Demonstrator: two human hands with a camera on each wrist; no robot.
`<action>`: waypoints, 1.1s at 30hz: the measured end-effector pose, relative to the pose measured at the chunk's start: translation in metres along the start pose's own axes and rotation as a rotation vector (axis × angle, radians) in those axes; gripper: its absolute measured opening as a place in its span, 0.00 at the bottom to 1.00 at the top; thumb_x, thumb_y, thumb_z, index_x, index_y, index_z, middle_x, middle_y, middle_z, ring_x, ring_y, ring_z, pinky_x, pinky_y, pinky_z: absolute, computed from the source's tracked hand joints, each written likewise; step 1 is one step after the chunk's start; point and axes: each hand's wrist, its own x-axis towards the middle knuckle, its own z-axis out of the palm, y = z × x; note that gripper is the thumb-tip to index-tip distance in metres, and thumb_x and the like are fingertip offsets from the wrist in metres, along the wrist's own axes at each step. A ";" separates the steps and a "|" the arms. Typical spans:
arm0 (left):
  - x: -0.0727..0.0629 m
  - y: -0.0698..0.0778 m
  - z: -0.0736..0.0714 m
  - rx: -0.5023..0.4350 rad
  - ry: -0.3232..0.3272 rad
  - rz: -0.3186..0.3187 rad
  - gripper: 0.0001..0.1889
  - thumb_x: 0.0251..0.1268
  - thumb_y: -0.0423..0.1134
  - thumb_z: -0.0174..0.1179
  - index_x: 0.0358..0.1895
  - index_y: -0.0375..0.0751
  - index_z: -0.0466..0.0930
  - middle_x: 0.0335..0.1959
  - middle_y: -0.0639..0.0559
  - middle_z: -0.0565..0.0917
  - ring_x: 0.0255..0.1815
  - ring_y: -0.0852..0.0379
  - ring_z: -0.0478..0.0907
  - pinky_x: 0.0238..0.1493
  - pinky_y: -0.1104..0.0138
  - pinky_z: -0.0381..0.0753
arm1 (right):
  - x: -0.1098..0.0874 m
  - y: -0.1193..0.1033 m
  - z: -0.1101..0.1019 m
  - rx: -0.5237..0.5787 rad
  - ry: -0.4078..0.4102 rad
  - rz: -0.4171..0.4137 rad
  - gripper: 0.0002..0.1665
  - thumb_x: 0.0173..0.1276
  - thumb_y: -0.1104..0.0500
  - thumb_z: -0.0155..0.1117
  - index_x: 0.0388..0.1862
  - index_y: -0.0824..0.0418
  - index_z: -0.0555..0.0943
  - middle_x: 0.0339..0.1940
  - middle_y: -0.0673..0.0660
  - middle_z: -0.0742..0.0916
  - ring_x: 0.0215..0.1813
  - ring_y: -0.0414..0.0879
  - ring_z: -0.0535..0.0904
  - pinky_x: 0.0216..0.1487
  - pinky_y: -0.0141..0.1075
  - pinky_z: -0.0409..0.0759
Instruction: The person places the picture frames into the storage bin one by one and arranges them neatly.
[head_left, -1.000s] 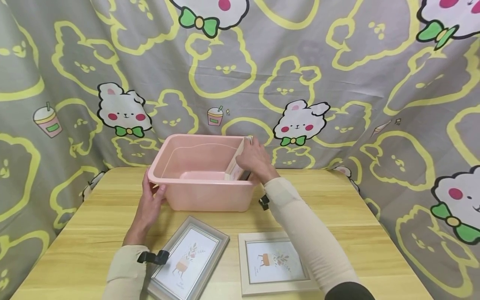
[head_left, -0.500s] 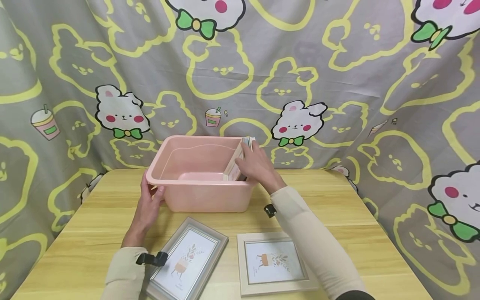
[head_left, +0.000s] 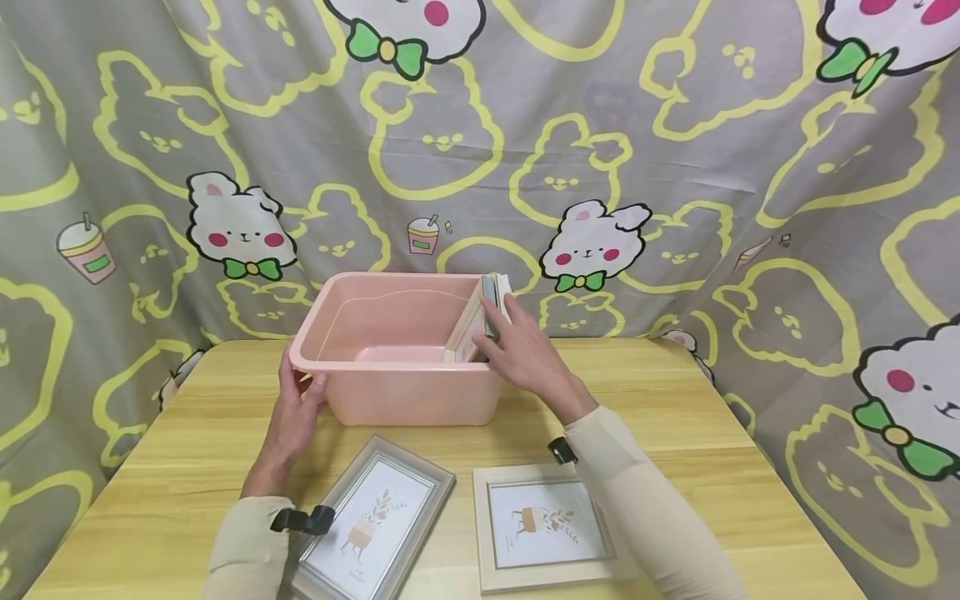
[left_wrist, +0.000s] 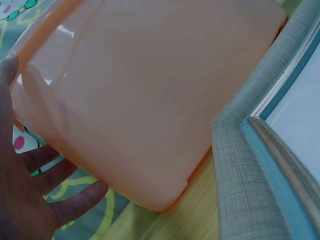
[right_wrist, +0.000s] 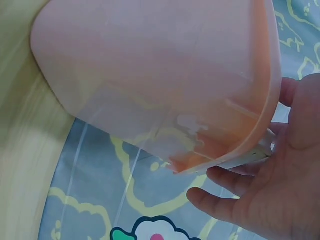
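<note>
The right hand [head_left: 528, 350] comes over the right end of the pink tub [head_left: 412, 396], its fingers loosely spread and closed round nothing; whether the fingertips touch the frames below them I cannot tell. Directly under those fingers, inside the tub, a row of picture frames [head_left: 467, 325] stands on edge, leaning against the end wall; their exact number is hidden by the hand. The left hand [head_left: 292, 417] holds the opposite end of the tub at its near corner, thumb on the front side by the rim and the other fingers spread round behind the end wall. Between the two hands the tub sits upright on the wooden surface [head_left: 690, 442]

Nearer the person than the left hand, and a little to its right, a grey frame [head_left: 378, 517] lies face up at a slant, its corner covered by the black wrist mount [head_left: 303, 520]. Below the right hand, partly hidden behind the right sleeve [head_left: 637, 492], a cream frame [head_left: 547, 525] lies face up too, well apart from the tub. Beyond both hands hangs a grey curtain [head_left: 450, 179] printed with yellow outlines and white rabbits
</note>
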 end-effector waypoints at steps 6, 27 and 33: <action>0.001 -0.001 0.001 0.007 0.002 0.001 0.38 0.76 0.48 0.44 0.76 0.69 0.27 0.71 0.37 0.60 0.62 0.50 0.66 0.49 0.64 0.81 | -0.015 0.006 0.000 0.016 0.029 -0.064 0.38 0.74 0.41 0.50 0.78 0.48 0.54 0.79 0.65 0.54 0.77 0.62 0.55 0.72 0.57 0.61; 0.000 0.000 0.000 0.005 0.005 -0.004 0.38 0.77 0.48 0.44 0.77 0.66 0.28 0.71 0.37 0.61 0.64 0.48 0.66 0.49 0.66 0.81 | -0.065 0.023 -0.002 -0.011 0.048 -0.174 0.37 0.74 0.43 0.53 0.78 0.48 0.57 0.79 0.62 0.58 0.77 0.60 0.57 0.73 0.57 0.60; 0.000 0.000 -0.001 0.014 0.002 -0.005 0.38 0.76 0.49 0.44 0.76 0.70 0.27 0.70 0.38 0.61 0.65 0.45 0.66 0.50 0.65 0.81 | -0.081 0.028 0.002 -0.036 0.061 -0.144 0.37 0.72 0.44 0.56 0.77 0.45 0.58 0.75 0.63 0.66 0.73 0.60 0.63 0.70 0.58 0.64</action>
